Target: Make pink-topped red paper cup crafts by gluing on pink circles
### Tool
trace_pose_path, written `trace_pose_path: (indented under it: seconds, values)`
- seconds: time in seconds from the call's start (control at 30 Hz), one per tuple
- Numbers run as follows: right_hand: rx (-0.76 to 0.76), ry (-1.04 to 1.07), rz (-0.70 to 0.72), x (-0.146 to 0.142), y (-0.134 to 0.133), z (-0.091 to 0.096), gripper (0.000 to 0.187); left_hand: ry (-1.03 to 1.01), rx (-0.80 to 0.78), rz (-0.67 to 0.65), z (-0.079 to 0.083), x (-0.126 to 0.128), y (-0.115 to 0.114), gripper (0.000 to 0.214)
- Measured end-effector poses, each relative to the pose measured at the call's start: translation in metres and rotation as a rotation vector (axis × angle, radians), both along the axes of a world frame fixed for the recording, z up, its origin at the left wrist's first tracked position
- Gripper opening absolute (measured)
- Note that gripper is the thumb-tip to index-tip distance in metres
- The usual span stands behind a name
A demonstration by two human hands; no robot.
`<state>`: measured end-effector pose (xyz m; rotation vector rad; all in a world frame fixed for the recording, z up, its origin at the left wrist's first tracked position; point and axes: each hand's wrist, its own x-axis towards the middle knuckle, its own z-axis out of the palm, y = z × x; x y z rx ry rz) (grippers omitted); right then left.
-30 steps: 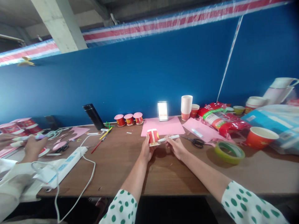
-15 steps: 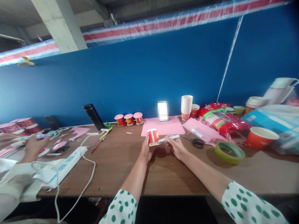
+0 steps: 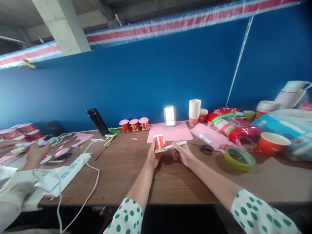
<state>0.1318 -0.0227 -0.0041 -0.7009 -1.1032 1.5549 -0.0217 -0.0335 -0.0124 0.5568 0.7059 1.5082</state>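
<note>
My left hand [image 3: 152, 157] grips a small red paper cup [image 3: 159, 143], held upside down just above the brown table [image 3: 136, 182]. My right hand [image 3: 182, 153] pinches a white marker [image 3: 175, 144] whose tip touches the cup's right side. Behind the cup lies a pink paper sheet [image 3: 170, 132]. Black scissors [image 3: 205, 149] lie just right of my right hand.
Three upturned red cups [image 3: 134, 124] stand at the back by a black flask [image 3: 97, 121]. A green tape roll [image 3: 239, 159], an orange cup [image 3: 270, 143], stacked cups [image 3: 194, 112] and red packets [image 3: 226, 125] fill the right. At left, another person's hand [image 3: 35, 153], a power strip [image 3: 70, 170] and its cable.
The cup and marker have barely shifted in my hands. The other person's hand at left has moved slightly.
</note>
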Motion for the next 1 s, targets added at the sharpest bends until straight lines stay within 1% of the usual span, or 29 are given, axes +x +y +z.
trace_pose_path:
  seconds: [0.2, 0.37, 0.63, 0.83, 1.0]
  values:
    - [-0.013, -0.022, -0.030, -0.0009, -0.0005, 0.0021, 0.033, -0.005, -0.003, -0.006, 0.0006, 0.0004, -0.0010, 0.042]
    - [-0.013, -0.037, -0.007, -0.0007, -0.0014, 0.0019, 0.031, -0.007, -0.006, 0.009, 0.0001, 0.0000, -0.0004, 0.047]
    - [0.025, -0.042, -0.014, -0.0011, -0.0018, 0.0022, 0.031, -0.006, -0.013, 0.009, 0.0003, -0.0002, -0.0003, 0.044]
    - [0.004, -0.057, -0.009, -0.0009, -0.0017, 0.0004, 0.033, 0.003, -0.008, 0.015, 0.0009, 0.0009, -0.0005, 0.042]
    - [0.028, -0.053, -0.025, -0.0016, -0.0024, 0.0024, 0.036, 0.016, 0.007, -0.001, 0.0005, 0.0013, -0.0005, 0.042]
